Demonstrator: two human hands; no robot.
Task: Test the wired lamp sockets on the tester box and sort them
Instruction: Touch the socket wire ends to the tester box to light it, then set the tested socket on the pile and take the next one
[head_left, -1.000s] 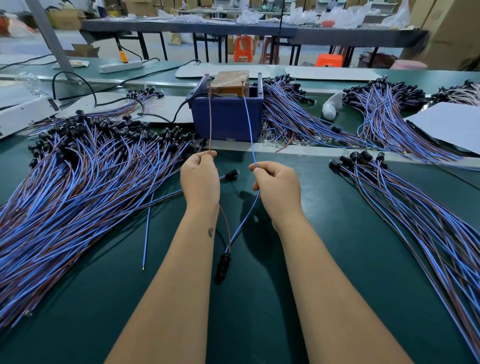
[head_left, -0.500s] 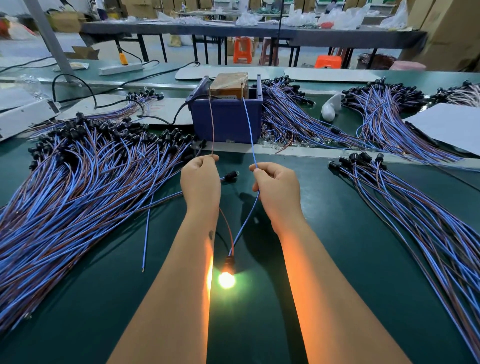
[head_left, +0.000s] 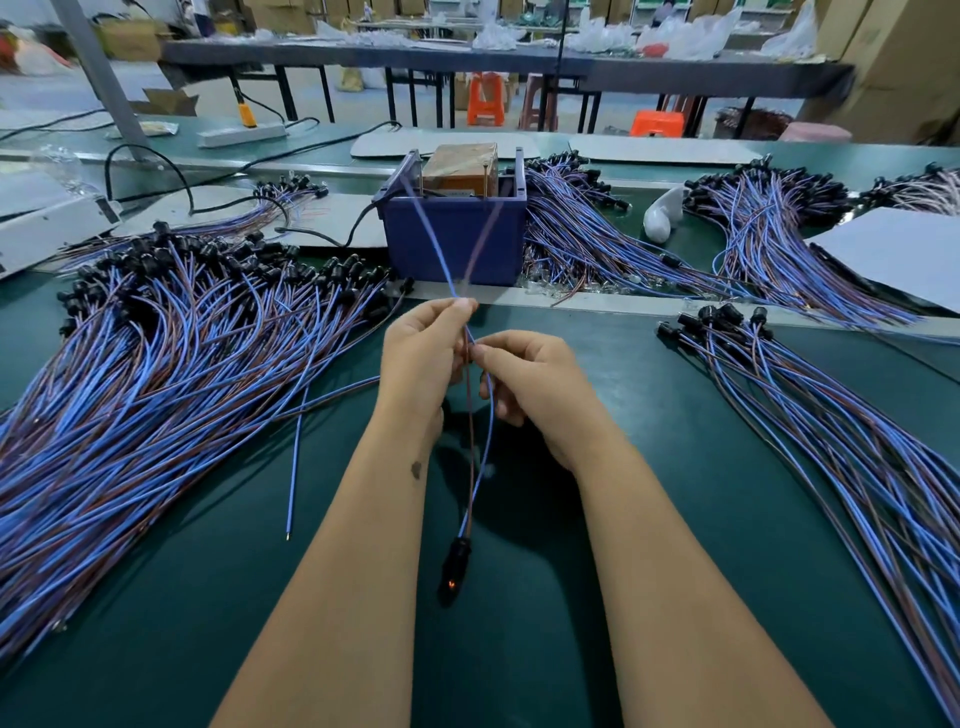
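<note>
Green matting covers the worktop (head_left: 649, 519), which carries everything here; a broad heap of blue and brown wired sockets (head_left: 156, 384) fans across its left side, black socket heads bunched at the far end; a thinner sorted bundle (head_left: 831, 441) runs down the right side, well apart from the heap; further bundles (head_left: 597, 244) lie beyond a pale strip at the back, beside a sheet of white paper (head_left: 904, 254); the blue tester box (head_left: 457, 234) stands at centre back with a brown block in its top; both forearms reach in from the bottom edge, meeting in front of the box; the left hand (head_left: 421, 358) has its grip pinching both leads between thumb and fingertips, raised slightly higher; the right hand (head_left: 535, 384), just beside and touching it, pinches the same leads lower down, fingers curled; the lead tips rise blurred and crossing towards the box; the socket under test (head_left: 454, 564) hangs below the hands between the forearms, a faint orange glow at its tip; one loose blue wire (head_left: 295, 467) lies alone on the matting near the left forearm.
</note>
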